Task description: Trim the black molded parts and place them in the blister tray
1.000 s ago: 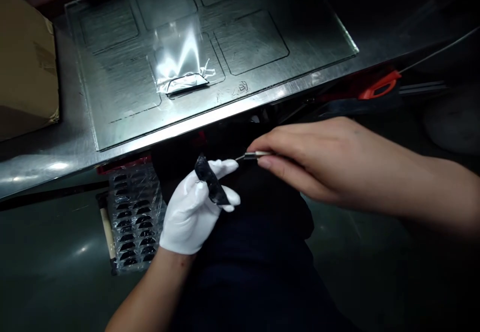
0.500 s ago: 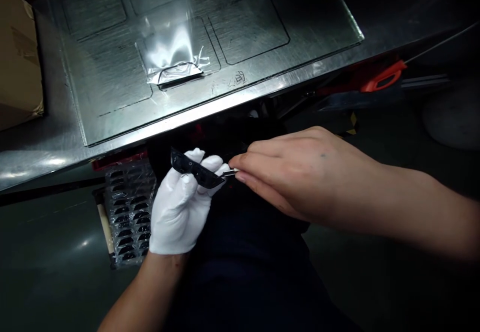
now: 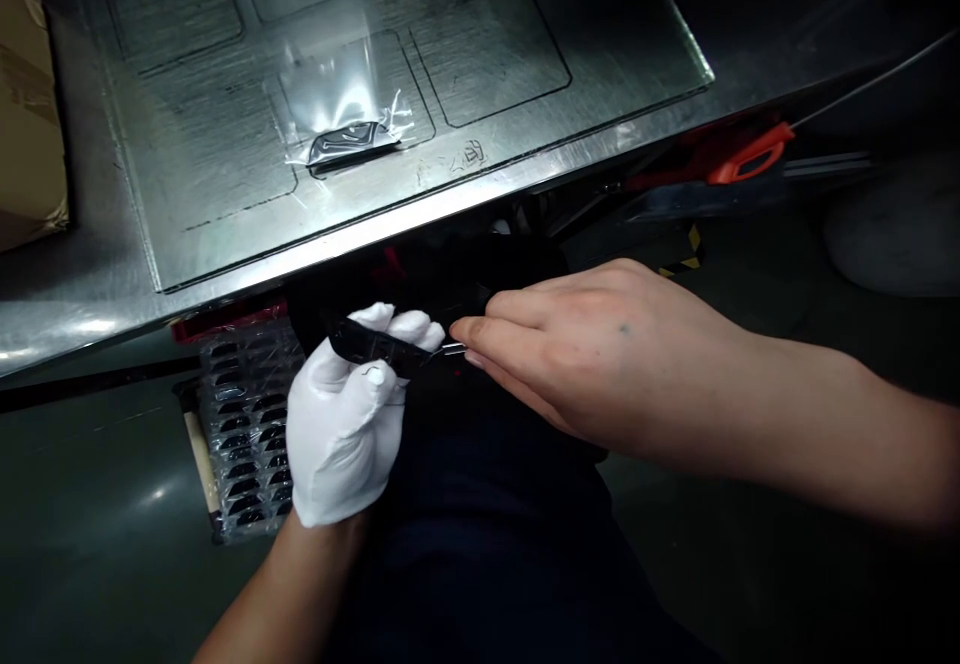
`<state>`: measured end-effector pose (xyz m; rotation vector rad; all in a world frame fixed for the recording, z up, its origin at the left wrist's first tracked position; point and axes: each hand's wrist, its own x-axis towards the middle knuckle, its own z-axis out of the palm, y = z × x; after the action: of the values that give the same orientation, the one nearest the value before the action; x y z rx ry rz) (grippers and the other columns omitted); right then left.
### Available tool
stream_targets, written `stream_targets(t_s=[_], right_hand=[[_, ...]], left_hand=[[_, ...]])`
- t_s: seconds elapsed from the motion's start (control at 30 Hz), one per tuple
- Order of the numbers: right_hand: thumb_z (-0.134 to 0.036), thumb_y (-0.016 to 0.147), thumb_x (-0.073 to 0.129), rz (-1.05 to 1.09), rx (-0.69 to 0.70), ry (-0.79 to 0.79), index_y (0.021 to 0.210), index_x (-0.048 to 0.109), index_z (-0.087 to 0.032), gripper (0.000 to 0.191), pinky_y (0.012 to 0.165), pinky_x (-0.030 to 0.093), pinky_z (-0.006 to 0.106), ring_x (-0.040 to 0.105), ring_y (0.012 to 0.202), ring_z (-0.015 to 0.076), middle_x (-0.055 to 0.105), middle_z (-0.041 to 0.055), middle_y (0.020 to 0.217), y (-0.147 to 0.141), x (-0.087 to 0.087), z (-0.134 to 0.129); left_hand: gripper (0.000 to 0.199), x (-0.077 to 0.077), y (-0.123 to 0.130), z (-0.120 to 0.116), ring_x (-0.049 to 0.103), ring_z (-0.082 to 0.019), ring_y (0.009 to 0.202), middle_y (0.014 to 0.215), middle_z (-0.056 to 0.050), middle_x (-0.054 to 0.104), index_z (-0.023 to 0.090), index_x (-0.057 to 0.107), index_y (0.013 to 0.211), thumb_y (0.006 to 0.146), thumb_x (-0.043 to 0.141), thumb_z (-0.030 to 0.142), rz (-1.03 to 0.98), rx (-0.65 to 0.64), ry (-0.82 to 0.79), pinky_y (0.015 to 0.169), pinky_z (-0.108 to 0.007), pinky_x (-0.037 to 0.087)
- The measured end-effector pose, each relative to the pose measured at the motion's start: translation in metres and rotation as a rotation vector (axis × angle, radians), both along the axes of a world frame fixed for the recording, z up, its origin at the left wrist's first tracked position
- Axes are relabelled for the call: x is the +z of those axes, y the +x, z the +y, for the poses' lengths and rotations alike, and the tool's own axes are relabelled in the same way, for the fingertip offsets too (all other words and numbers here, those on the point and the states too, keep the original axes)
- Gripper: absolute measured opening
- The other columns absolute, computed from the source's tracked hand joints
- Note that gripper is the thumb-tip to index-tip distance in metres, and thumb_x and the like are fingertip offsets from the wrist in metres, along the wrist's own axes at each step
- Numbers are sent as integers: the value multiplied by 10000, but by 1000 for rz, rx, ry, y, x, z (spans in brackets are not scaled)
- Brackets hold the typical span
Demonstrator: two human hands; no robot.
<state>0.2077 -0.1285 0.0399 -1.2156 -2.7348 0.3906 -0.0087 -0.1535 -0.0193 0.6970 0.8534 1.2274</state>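
My left hand (image 3: 349, 429), in a white glove, is closed around a dark, long plastic part (image 3: 382, 346) just in front of the table edge. The part lies between the thumb and the fingertips, its far surface hard to make out in the dark. My bare right hand (image 3: 577, 349) pinches a thin metal blade-like tool (image 3: 454, 349) between thumb and forefinger. The tool's tip reaches the right end of the dark part; whether it touches is too dark to tell. On the table lies a similar black part in a clear plastic bag (image 3: 352, 147).
A glass sheet (image 3: 225, 154) covers much of the metal table (image 3: 82, 294). At the left stands a cardboard box (image 3: 30, 114). Below the edge is a clear tray of several black parts (image 3: 247, 434). An orange handle (image 3: 750, 156) juts out at the right.
The dark part has been turned in my left hand, so a different, darker side shows. My left hand has shifted slightly left and down. The tool stays at the part's right end.
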Motion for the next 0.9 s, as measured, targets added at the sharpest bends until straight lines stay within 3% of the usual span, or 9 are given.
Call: stream_targets(t_s=[0.23, 0.37, 0.47, 0.57, 0.67, 0.73, 0.83, 0.9], right_hand=[[-386, 1116, 410, 124, -57, -17, 1022, 777, -181, 431, 573, 404, 255, 643, 629, 103, 710, -6, 750, -4, -4, -6], [-438, 1089, 452, 231, -90, -39, 1077, 782, -200, 408, 632, 437, 220, 703, 736, 69, 766, -44, 860, 3, -4, 1], [-434, 1066, 424, 255, -230, 91, 1245, 732, -205, 424, 772, 463, 237, 711, 959, 68, 774, -53, 1069, 25, -2, 26], [-429, 1037, 407, 190, -464, 216, 1348, 693, -234, 466, 902, 441, 264, 653, 1102, 76, 723, -40, 1188, 56, -7, 71], [-386, 977, 546, 203, -651, 192, 1312, 733, -239, 411, 1025, 408, 305, 608, 1169, 123, 698, -5, 1227, 85, -21, 124], [-351, 949, 582, 260, -704, 167, 1281, 752, -201, 402, 1079, 383, 380, 586, 1206, 168, 701, 24, 1244, 96, -33, 151], [-366, 978, 547, 327, -705, 224, 1334, 718, -175, 439, 1075, 389, 434, 573, 1256, 215, 695, 55, 1297, 100, -47, 156], [-348, 1007, 556, 509, -704, 306, 1366, 702, -192, 417, 1111, 395, 430, 569, 1312, 236, 688, 72, 1335, 97, -55, 127]], left_hand=[[302, -3, 2, -3, 754, -233, 1077, 1113, -48, 798, 232, 767, 1183, 885, 813, 225, 131, 54, 99, 1082, -424, 577], [278, -4, 3, -1, 748, -223, 1078, 1113, -54, 793, 223, 766, 1168, 893, 802, 209, 33, 54, 72, 1078, -409, 581], [268, -2, 2, 4, 738, -205, 1073, 1106, -31, 774, 256, 762, 1141, 880, 822, 257, -104, 24, -38, 1063, -404, 593], [292, 3, 3, 9, 727, -162, 1034, 1071, 12, 736, 302, 750, 1114, 845, 860, 328, -254, -32, -160, 1031, -353, 607], [320, 8, 7, 14, 721, -130, 983, 1068, 29, 706, 327, 737, 1116, 829, 874, 361, -313, -34, -229, 989, -310, 619], [326, 10, 11, 17, 717, -119, 957, 1072, 31, 700, 329, 736, 1111, 821, 880, 370, -305, -20, -250, 976, -295, 620], [348, 8, 15, 19, 721, -125, 935, 1071, 29, 711, 334, 744, 1101, 795, 897, 396, -267, -11, -280, 957, -296, 628], [360, 5, 16, 19, 729, -155, 936, 1080, 16, 727, 334, 751, 1104, 786, 897, 418, -202, 13, -312, 948, -332, 638]])
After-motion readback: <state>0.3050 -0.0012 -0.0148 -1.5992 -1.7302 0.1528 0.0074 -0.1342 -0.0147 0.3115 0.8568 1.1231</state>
